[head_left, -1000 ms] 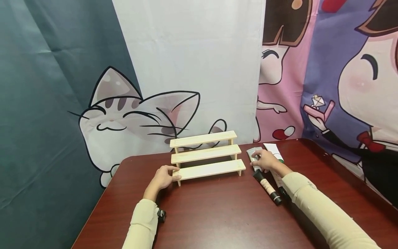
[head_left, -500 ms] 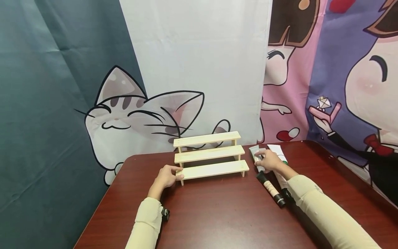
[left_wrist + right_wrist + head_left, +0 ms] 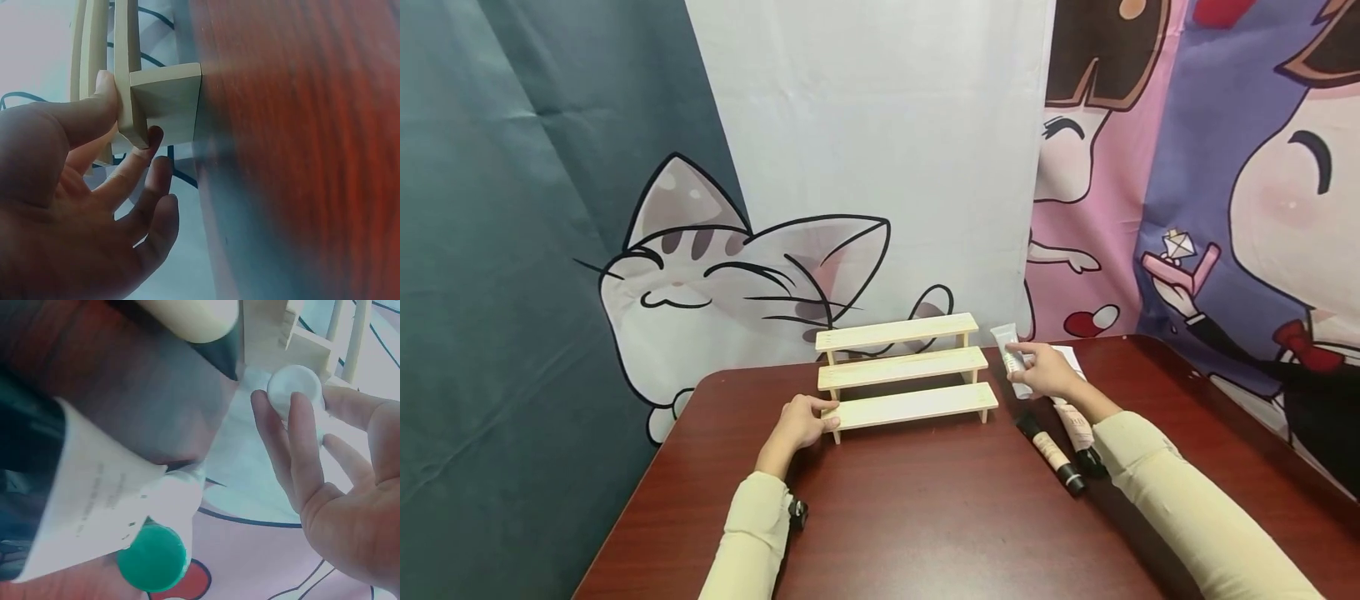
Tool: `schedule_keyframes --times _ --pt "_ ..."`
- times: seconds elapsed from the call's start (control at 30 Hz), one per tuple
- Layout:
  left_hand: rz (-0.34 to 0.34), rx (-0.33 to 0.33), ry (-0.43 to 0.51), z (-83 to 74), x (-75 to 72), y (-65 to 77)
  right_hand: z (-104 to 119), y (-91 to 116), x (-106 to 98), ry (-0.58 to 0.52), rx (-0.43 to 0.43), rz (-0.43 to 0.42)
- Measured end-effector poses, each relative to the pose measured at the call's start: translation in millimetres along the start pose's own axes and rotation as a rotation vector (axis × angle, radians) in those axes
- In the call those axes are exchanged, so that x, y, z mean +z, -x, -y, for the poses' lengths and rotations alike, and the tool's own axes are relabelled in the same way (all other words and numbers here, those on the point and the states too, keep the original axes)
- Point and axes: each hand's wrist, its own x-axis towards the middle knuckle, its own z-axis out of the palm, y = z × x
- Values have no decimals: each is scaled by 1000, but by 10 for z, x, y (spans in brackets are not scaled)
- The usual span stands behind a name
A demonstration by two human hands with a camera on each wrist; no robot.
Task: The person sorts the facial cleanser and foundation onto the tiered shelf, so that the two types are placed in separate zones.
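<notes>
A pale wooden three-tier display stand [image 3: 910,406] stands at the back of the table. My left hand [image 3: 801,422] grips the left end of its lowest shelf, thumb on one face and a fingertip at the other in the left wrist view. Right of the stand, my right hand [image 3: 1047,371] holds a small silver-white squeeze tube [image 3: 1004,340] raised, flat crimped end up. Its round white cap [image 3: 295,390] lies between thumb and fingers in the right wrist view. Below that hand lie a black-ended tube [image 3: 1051,454] and a pinkish tube [image 3: 1075,423] with a black cap.
A white tube [image 3: 1067,357] is partly hidden behind the right hand; its green cap [image 3: 153,557] shows in the right wrist view. The reddish-brown table [image 3: 910,517] ends at a printed cloth backdrop [image 3: 880,150] close behind the stand.
My right hand has lifted the small silver-white tube off the table and tipped it more upright, slightly leftward. My left hand keeps its grip on the stand. The head view shifts slightly.
</notes>
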Motion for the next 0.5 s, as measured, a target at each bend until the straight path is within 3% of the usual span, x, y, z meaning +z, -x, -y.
schedule_keyframes --times 0.5 --pt "-11 -48 38 -39 6 -14 273 0 -19 6 -121 -128"
